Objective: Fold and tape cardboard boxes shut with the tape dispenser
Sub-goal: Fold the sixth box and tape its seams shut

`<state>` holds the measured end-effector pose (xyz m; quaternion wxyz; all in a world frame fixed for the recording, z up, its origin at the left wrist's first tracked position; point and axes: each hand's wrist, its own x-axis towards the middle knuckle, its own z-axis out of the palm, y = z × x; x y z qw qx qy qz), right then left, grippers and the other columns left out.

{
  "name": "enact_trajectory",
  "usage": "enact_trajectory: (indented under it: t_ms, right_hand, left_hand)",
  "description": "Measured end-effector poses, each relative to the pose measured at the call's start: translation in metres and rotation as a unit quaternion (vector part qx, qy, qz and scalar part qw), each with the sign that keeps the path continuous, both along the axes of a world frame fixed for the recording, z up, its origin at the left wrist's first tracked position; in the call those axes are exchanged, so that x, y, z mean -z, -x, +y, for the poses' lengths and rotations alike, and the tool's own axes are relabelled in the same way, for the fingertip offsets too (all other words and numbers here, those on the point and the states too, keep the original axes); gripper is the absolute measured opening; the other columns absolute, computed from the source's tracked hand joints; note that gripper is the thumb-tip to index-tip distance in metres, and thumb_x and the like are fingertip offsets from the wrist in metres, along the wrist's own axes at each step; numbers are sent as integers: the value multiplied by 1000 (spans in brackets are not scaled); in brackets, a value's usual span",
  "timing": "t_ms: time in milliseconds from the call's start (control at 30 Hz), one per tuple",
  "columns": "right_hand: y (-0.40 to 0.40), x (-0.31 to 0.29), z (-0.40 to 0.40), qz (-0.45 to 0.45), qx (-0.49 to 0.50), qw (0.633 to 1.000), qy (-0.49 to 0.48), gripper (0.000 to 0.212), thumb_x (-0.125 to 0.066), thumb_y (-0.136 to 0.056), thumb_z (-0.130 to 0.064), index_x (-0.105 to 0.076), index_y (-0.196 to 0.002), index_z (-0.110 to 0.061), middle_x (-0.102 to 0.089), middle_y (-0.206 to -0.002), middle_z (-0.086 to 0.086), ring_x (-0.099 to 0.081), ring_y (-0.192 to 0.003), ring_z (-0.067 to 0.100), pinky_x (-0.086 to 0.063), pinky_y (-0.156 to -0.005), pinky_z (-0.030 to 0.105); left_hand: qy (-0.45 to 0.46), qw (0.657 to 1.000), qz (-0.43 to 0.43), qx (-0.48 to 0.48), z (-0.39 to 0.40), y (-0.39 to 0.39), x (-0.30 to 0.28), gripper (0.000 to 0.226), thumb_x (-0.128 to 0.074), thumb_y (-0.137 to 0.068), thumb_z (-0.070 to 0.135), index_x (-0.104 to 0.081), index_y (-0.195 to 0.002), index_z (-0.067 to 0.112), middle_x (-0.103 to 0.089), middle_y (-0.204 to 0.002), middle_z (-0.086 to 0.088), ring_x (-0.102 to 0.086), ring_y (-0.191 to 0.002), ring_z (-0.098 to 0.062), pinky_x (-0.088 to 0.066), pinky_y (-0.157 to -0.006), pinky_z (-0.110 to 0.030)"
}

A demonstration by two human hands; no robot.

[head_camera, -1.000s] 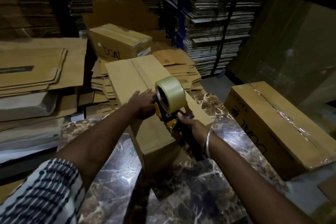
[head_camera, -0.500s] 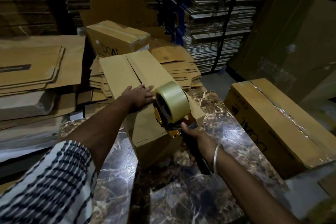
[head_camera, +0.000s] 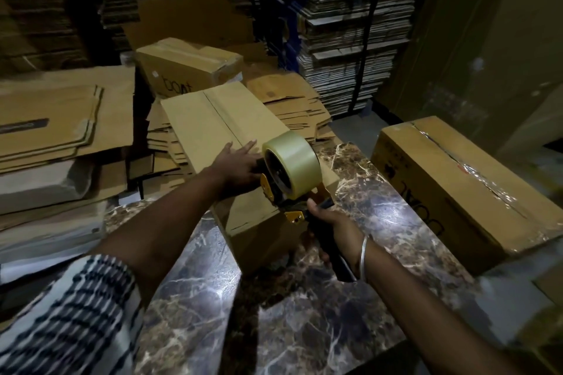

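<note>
Left hand [head_camera: 236, 163] lies flat, fingers straight, on the long cardboard box [head_camera: 207, 119] on the marble table [head_camera: 304, 313], while the right hand [head_camera: 332, 228] grips the tape dispenser [head_camera: 289, 173] handle at the box's near end, beside its centre seam.

The tape dispenser [head_camera: 289, 179] hides the box's [head_camera: 198, 122] seam beneath it and the left hand's [head_camera: 240, 164] thumb.
</note>
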<state>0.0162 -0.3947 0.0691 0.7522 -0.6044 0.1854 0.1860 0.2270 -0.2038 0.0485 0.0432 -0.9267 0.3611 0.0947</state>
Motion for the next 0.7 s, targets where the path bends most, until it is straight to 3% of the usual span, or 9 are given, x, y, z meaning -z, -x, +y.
enact_trajectory:
  t_ms: [133, 200, 233, 333, 400, 467, 533, 600, 700]
  right_hand:
    - [18, 18, -6, -53, 16, 998, -6, 53, -72, -73, -63, -77, -81, -11, -66, -65, 9, -37, -33, 21, -27, -41, 29]
    - [33, 29, -9, -84, 29, 996, -8, 61, -75, -71, -62, -76, -82, -3, -55, -55, 14, -39, -30, 21, -28, -40, 28]
    - [41, 30, -9, -91, 44, 995, -21, 51, -71, -78, -53, -74, -75, -3, -53, -50, 9, -41, -30, 18, -27, -39, 28]
    - [54, 38, -7, -112, 65, 990, -50, 31, -53, -96, -22, -61, -71, -5, -57, -48, -5, -50, -32, 5, -37, -36, 19]
    - [53, 49, -5, -131, 56, 989, -40, 34, -64, -93, -33, -60, -73, -6, -57, -53, 1, -48, -30, 8, -36, -34, 21]
    - [50, 58, -2, -147, 59, 987, -32, 53, -81, -73, -56, -63, -73, -6, -52, -59, 15, -42, -27, 15, -32, -32, 21]
    - [48, 61, -1, -150, 53, 986, -40, 57, -85, -61, -65, -70, -79, -13, -50, -65, 19, -39, -25, 18, -32, -32, 19]
    - [46, 62, -2, -149, 54, 985, -67, 53, -82, -68, -57, -69, -92, -12, -57, -63, 18, -42, -26, 16, -33, -31, 19]
    - [41, 57, -1, -147, 73, 982, -88, 39, -76, -75, -35, -61, -95, -5, -60, -59, 6, -45, -28, 11, -30, -31, 19]
  left_hand:
    - [-16, 1000, 5, -2, -1, 5, -3, 70, -10, -93, 74, -26, -153, 42, -16, -164, 13, 8, -154, -21, 1, -118, -67]
    - [-1, 1000, 11, 0, 0, 6, -3, 88, 9, -77, 87, -19, -151, 50, -9, -165, 17, 9, -154, -22, 3, -116, -69]
    - [0, 1000, 5, 5, 1, 5, -1, 81, 9, -77, 88, -11, -148, 56, -5, -165, 19, 9, -154, -22, 4, -116, -69]
    - [-20, 1000, -16, 11, 1, 4, 0, 52, -3, -93, 76, 7, -143, 64, 0, -165, 18, 8, -154, -25, 6, -114, -70]
    - [-27, 999, -36, 9, -4, 8, -1, 53, -9, -98, 68, 3, -149, 59, -3, -166, 15, 5, -154, -25, 4, -114, -70]
    - [-7, 999, -41, 22, -11, 20, -4, 57, -17, -101, 63, -3, -155, 49, -7, -166, 12, -1, -155, -24, -1, -116, -67]
    - [56, 998, 12, 25, -17, 39, -7, 60, -32, -103, 54, -10, -158, 39, -11, -167, 6, -6, -154, -22, -2, -119, -59]
    - [107, 991, 75, -1, -19, 56, -8, 61, -43, -104, 40, -16, -158, 34, -11, -167, 2, -9, -153, -21, -3, -122, -51]
    - [120, 990, 73, 2, -17, 54, -4, 60, -41, -104, 41, -9, -155, 39, -11, -166, 9, -3, -154, -19, -1, -123, -53]
